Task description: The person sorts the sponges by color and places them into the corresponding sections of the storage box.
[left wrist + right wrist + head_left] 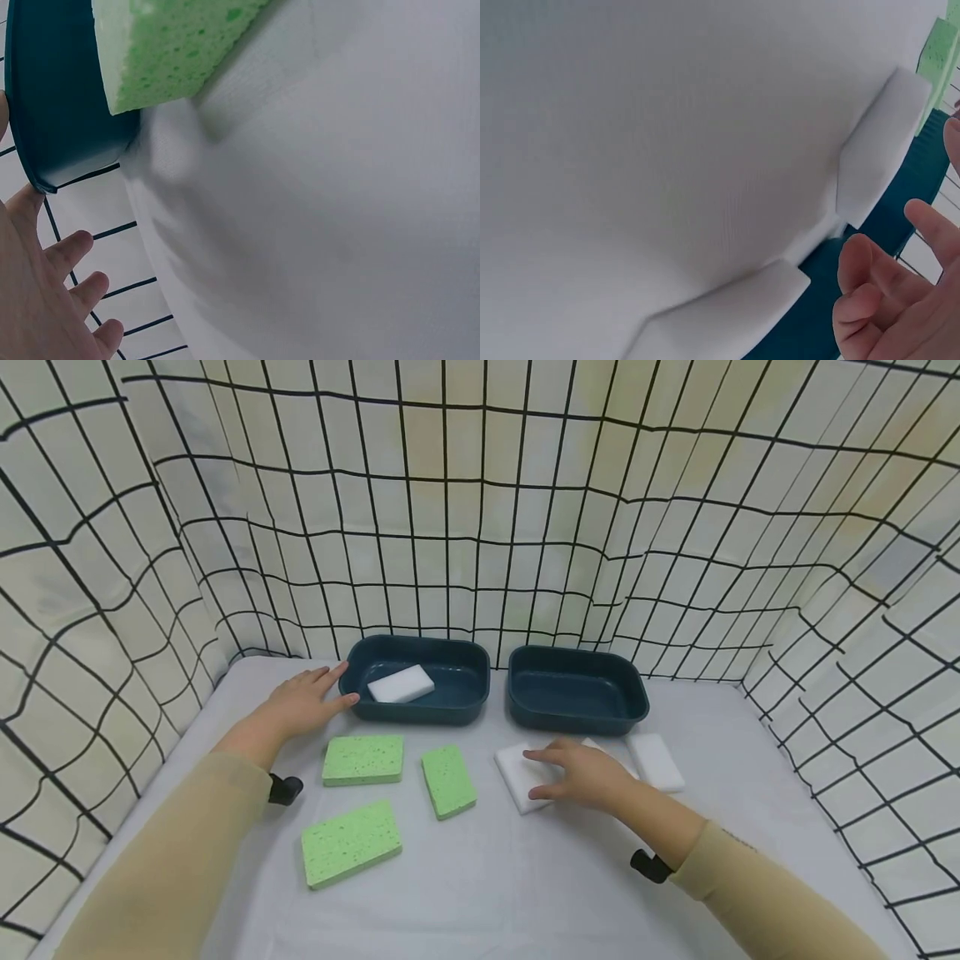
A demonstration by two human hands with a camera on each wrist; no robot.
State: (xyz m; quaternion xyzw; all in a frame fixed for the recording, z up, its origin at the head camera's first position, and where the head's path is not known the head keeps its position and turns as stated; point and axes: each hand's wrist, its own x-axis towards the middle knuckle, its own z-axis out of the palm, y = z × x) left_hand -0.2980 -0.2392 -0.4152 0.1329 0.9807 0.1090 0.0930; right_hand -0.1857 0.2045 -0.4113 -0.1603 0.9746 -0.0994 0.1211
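Note:
My left hand [303,700] rests with its fingertips at the left rim of a dark teal bin [465,714]; the left wrist view shows fingers spread. Inside that bin lies a white sponge [401,684]. Three green sponges, one at the back left [363,759], a smaller one [448,782] and a front one [352,843], lie on the table. My right hand [585,774] hovers palm down over a white sponge [517,772], holding nothing. It partly hides another white sponge [592,744]. Right of it lies one more white sponge [655,762].
A second teal bin [577,727] stands behind the right hand, nothing inside it. White cloth covers the table [480,902]. Black grid netting [480,539] over pale fabric encloses the back and both sides. A small black wrist strap piece [285,789] shows at the left sleeve.

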